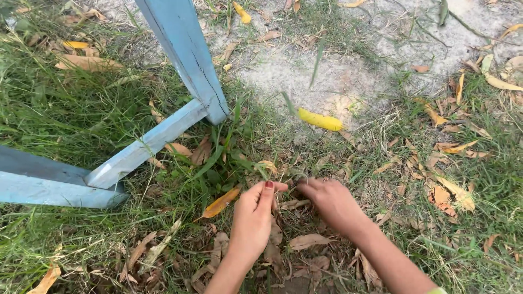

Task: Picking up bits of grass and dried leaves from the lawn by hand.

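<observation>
Both of my hands reach down into grass and dry leaves near the bottom middle of the view. My left hand (pixel 255 218) has its fingers curled and pinched on thin green grass blades (pixel 260 173) at the fingertips. My right hand (pixel 329 201) lies just to its right, fingers bent down into the leaf litter and grass, gripping stems at ground level. The two hands nearly touch. Brown dry leaves (pixel 308 241) lie between and under them.
A blue painted wooden frame (pixel 185 60) stands on the left, with a slanted leg and low crossbars (pixel 141 149). A yellow leaf (pixel 320 120) lies on bare sandy ground (pixel 332 71) beyond the hands. Grass and scattered fallen leaves surround everything.
</observation>
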